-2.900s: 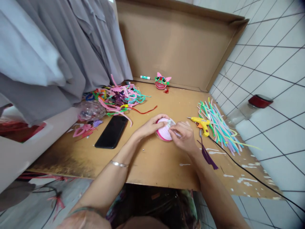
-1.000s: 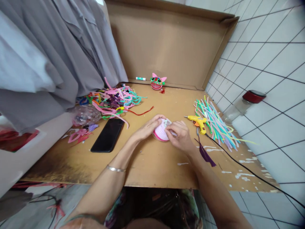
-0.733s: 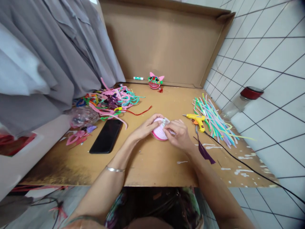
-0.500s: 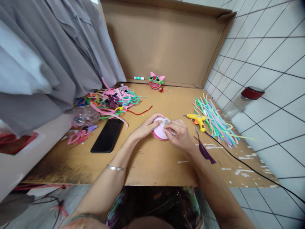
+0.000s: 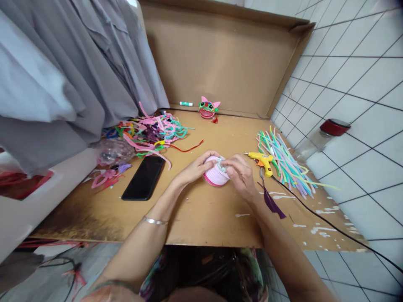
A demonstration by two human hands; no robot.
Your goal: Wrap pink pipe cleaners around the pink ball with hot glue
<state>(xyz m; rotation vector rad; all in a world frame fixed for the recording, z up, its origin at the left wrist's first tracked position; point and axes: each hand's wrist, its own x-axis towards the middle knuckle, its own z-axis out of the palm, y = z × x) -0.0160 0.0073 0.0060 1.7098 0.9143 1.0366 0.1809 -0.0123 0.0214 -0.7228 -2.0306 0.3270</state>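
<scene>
The tabletop [image 5: 220, 136] offers a lane straight back, hemmed by tangled pipe cleaners [image 5: 157, 121] and the glue gun [image 5: 263, 158]

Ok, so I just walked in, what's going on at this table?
A person's left hand holds a round lilac piece with a bright pink edge, while the right hand works at its top; whether those fingertips pinch anything is too small to tell. To the right, a yellow glue gun lies by a bundle of pastel fuzzy sticks. A phone lies to the left, and a small colorful animal head sits at the back.
</scene>
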